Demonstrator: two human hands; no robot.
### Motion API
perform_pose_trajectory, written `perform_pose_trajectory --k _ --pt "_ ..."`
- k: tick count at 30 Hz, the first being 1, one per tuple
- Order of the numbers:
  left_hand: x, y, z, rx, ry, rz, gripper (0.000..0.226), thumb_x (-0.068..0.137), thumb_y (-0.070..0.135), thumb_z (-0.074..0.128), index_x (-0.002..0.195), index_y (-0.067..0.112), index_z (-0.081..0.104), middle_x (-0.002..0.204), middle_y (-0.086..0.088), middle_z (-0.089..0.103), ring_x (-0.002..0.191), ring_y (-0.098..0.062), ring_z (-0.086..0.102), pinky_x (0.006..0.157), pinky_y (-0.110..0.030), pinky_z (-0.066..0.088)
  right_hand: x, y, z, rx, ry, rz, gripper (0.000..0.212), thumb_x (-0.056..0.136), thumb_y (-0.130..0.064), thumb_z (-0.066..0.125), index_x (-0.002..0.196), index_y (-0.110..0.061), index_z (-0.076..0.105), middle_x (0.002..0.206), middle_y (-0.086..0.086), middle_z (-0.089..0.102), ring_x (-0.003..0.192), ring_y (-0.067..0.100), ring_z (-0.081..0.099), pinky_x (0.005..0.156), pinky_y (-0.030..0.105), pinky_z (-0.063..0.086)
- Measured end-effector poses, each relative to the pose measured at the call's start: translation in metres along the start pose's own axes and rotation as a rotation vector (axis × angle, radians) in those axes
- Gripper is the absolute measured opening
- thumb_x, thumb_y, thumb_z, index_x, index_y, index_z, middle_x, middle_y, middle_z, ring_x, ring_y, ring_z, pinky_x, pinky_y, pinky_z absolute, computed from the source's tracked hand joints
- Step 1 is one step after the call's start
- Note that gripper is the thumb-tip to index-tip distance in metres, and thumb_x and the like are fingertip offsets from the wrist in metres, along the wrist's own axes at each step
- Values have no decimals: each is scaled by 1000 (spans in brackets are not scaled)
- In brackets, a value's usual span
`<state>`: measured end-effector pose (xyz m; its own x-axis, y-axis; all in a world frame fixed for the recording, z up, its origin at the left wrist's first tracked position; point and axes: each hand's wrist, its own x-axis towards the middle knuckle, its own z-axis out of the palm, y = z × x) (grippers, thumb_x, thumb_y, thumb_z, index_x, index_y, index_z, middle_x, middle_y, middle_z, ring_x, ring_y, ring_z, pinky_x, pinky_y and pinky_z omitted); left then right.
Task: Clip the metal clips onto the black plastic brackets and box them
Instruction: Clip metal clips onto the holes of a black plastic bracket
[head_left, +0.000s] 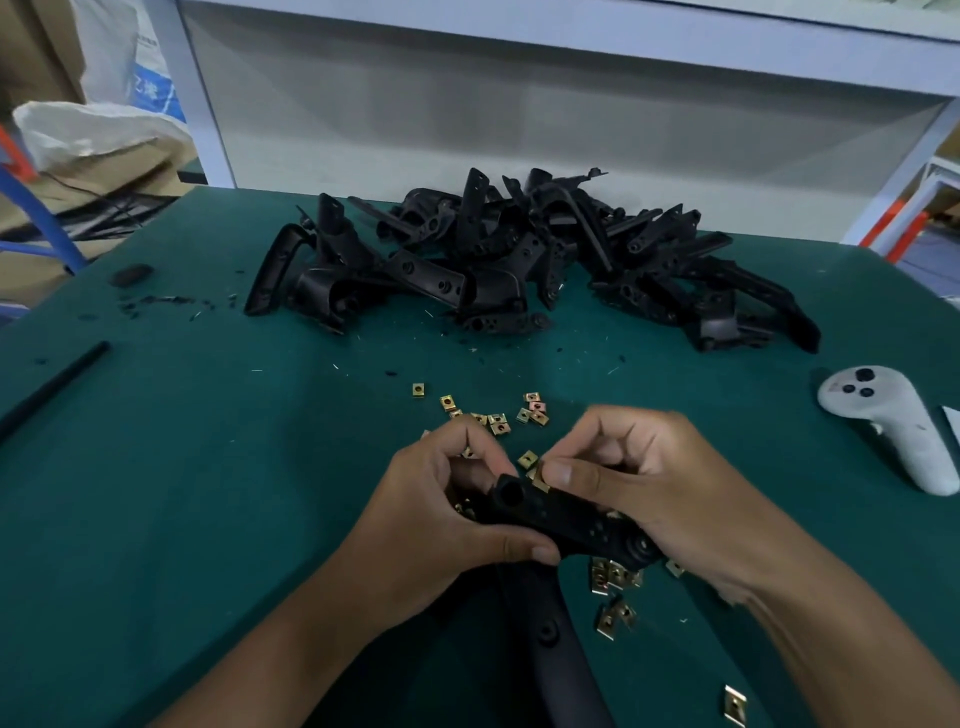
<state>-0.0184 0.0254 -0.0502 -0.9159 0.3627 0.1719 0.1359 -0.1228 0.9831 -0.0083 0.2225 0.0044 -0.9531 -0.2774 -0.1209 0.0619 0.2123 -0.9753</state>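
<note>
I hold one black plastic bracket (566, 519) low over the green table (208, 467), just in front of me. My left hand (447, 525) grips its left end, fingers curled round it. My right hand (644, 483) holds the bracket's right part, and its thumb presses a brass-coloured metal clip (540, 482) against the bracket's top edge. Several loose metal clips (498, 415) lie scattered beyond my hands, with more clips (613, 577) under my right wrist. A big pile of black brackets (519, 260) lies at the back of the table.
A white handheld controller (893, 421) lies at the right edge. A thin black rod (52, 389) lies at the left, a small black piece (130, 274) beyond it. Black plastic shavings dot the table. Cardboard boxes and a white sack (93, 130) stand past the left edge.
</note>
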Motion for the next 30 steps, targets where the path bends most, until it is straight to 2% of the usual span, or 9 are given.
perform_pose_trajectory --k 7,10,15,19,22,24,27,29,30 --pt "1 0 0 -45 -30 -18 43 48 15 97 71 30 63 70 -1 73 65 -9 68 60 -20 53 -1 0 -2 1 -40 -21 14 88 -24 72 86 -11 71 83 4 77 72 8 69 64 15 51" --pt "2 0 -2 -113 -53 -10 44 49 4 96 71 26 65 73 -3 74 68 -9 70 61 -19 55 0 2 1 84 -50 21 12 85 -27 73 82 -15 72 75 1 73 63 7 65 58 15 49" --pt "2 4 -2 -156 -64 -19 37 53 0 89 74 22 67 72 -1 74 66 -8 70 61 -17 54 -1 4 3 27 -30 -43 10 84 -31 73 80 -22 73 82 5 76 68 9 67 60 16 50" --pt "2 3 -1 -170 -49 -14 40 58 -2 86 83 25 69 71 -1 72 63 -8 66 61 -18 54 -1 6 -3 17 -13 -36 26 91 -47 62 93 -27 79 98 4 78 88 15 75 73 21 58" --pt "2 3 -1 -140 5 6 45 58 5 90 91 29 71 75 -5 74 68 -12 69 63 -21 56 1 10 -6 -4 -16 -41 40 93 -60 53 101 -31 79 105 1 78 98 18 75 86 27 60" --pt "3 3 -2 -105 41 29 45 58 13 91 95 31 74 80 -4 76 74 -11 72 67 -20 56 5 14 -7 -30 35 -66 44 90 -63 51 100 -31 80 102 -3 78 94 13 74 81 26 58" --pt "3 4 -3 -54 56 64 41 61 15 89 98 26 75 86 -1 78 81 -8 72 73 -17 55 14 24 -11 -39 224 -120 40 94 -59 50 94 -32 80 93 -9 76 84 5 66 72 23 52" --pt "4 5 -4 -60 64 64 39 63 13 88 95 29 74 85 2 77 80 -7 71 72 -16 55 20 33 -16 -235 311 -177 28 98 -48 53 96 -35 78 96 -15 75 90 -1 66 76 15 49" --pt "4 5 -5 -69 64 62 38 63 13 87 94 29 73 86 4 76 80 -7 70 72 -17 55 22 38 -18 -386 312 -207 21 99 -41 57 100 -35 77 99 -17 73 97 -1 65 80 19 50"
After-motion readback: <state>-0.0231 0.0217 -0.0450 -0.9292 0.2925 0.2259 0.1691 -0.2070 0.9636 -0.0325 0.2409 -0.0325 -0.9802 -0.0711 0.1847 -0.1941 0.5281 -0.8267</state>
